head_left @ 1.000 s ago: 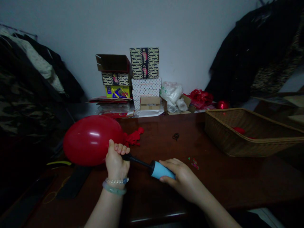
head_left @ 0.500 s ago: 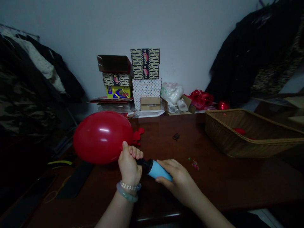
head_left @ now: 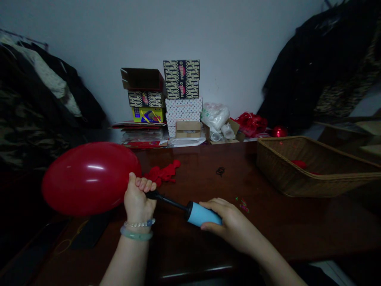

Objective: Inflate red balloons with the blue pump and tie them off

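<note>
A big red balloon (head_left: pixel 89 178), swollen with air, sticks out to the left of my left hand (head_left: pixel 139 198). That hand is closed round the balloon's neck and the black end of a balloon pump; the neck itself is hidden by my fingers. From there a thin black rod runs to the pump's light blue barrel (head_left: pixel 202 214). My right hand (head_left: pixel 229 222) is wrapped over the barrel. Between the two hands a length of the rod is exposed. Behind my left hand, limp red balloons (head_left: pixel 163 173) lie in a small pile on the table.
On the right of the brown table (head_left: pixel 190 159) stands a wicker basket (head_left: pixel 315 186) with red pieces inside. A black coil (head_left: pixel 220 171) and small colourful bits (head_left: pixel 244 205) lie mid-table. Stacked boxes (head_left: pixel 182 79) line the wall; clothes hang at both sides.
My left hand first moved right, pushing the rod into the barrel, then back left, drawing it out. The red balloon moved along and looks larger. My right hand stayed nearly still.
</note>
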A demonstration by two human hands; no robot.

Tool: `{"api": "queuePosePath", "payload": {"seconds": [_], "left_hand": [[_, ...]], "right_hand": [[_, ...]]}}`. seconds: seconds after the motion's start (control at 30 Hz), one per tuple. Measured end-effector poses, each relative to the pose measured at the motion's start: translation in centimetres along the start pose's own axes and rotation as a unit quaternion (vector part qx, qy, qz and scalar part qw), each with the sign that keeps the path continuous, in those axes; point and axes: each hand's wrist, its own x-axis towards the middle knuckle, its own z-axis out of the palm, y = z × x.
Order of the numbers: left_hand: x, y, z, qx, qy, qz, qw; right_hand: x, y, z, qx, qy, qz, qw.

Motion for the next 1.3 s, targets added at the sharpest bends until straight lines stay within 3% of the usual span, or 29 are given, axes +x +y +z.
{"api": "queuePosePath", "payload": {"seconds": [0.13,0.43,0.83,1.1,1.3], "left_hand": [[0.4,0.3,-0.3,-0.011,0.016,-0.008,1.000],[-0.5,-1.7,-0.3,-0.005,-0.003,-0.006,1.000],[-3.8,-5.1,1.1,0.040,-0.038,-0.024,0.998],[-3.6,-3.7,1.3,0.051,-0.042,-0.012,0.998],[-2.0,-1.6,0.9,0.024,-0.035,-0.007,0.999]], "right_hand": [[0.1,-0.1,-0.3,0.001,-0.008,0.005,1.000],[0.0,0.3,0.1,-0.033,0.027,0.010,0.999],[0.2,0.5,2.9,-0.020,0.106,-0.035,0.994],[0.3,0.4,3.1,0.008,0.087,-0.044,0.995],[0.2,-0.2,1.7,-0.006,0.052,-0.020,0.998]]}}
